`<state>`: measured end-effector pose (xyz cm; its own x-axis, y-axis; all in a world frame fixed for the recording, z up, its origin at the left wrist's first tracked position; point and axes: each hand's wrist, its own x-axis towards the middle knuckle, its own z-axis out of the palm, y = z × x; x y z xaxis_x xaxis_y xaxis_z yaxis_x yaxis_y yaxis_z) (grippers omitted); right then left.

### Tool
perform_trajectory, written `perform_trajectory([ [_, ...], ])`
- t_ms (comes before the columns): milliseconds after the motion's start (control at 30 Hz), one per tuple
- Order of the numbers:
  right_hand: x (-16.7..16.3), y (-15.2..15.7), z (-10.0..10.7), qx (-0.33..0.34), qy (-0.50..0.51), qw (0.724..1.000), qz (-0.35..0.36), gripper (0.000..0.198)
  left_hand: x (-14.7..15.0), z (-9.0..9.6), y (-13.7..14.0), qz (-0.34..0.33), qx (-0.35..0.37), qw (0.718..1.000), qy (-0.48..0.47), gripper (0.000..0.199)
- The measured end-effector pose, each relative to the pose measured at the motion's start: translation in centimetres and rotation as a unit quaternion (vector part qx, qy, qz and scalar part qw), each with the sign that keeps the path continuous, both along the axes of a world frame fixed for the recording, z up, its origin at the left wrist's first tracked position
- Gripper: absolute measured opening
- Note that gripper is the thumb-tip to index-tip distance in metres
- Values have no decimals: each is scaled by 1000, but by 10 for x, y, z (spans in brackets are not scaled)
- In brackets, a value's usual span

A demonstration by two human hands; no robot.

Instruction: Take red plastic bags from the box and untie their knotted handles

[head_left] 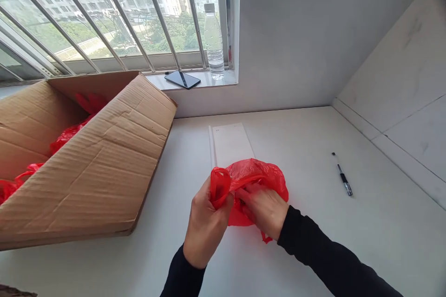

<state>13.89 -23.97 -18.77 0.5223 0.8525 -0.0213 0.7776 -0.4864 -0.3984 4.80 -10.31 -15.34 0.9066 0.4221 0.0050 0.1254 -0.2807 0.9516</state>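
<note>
A thin red plastic bag (258,170) lies bunched on the white table in front of me. My left hand (208,218) is closed around a looped handle at the bag's left side. Inside the bag's mouth is my right hand (266,209), its fingers partly covered by the red film. What those fingers touch in the bag is hidden. Just behind the bag, a flat white panel or booklet (232,141) rests on the table, its near end covered by the bag.
At left stands an open cardboard box (104,167) with red plastic bags (69,137) inside. A black-gripped pen (344,182) lies at right, its cap (333,153) apart from it. On the windowsill are a phone (182,79) and a water bottle (214,44).
</note>
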Motion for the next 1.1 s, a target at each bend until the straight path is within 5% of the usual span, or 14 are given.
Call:
perform_trajectory([
  [300,-7,-2,-4,-31,-23,997,62,24,-7,3,0,-4,9,1000,11,10],
  [533,-8,-11,-8,-121,-51,991,16,22,-6,2,-4,1,19,1000,3,5],
  [800,-3,-26,5,-150,-60,987,-24,23,-5,7,-10,-17,-5,1000,-19,30],
  [967,-1,-52,25,-39,-22,998,45,18,-10,14,-7,-57,28,997,-43,44],
  [1100,1,-74,34,0,-40,998,54,24,-10,19,-1,-78,-3,995,-64,23],
])
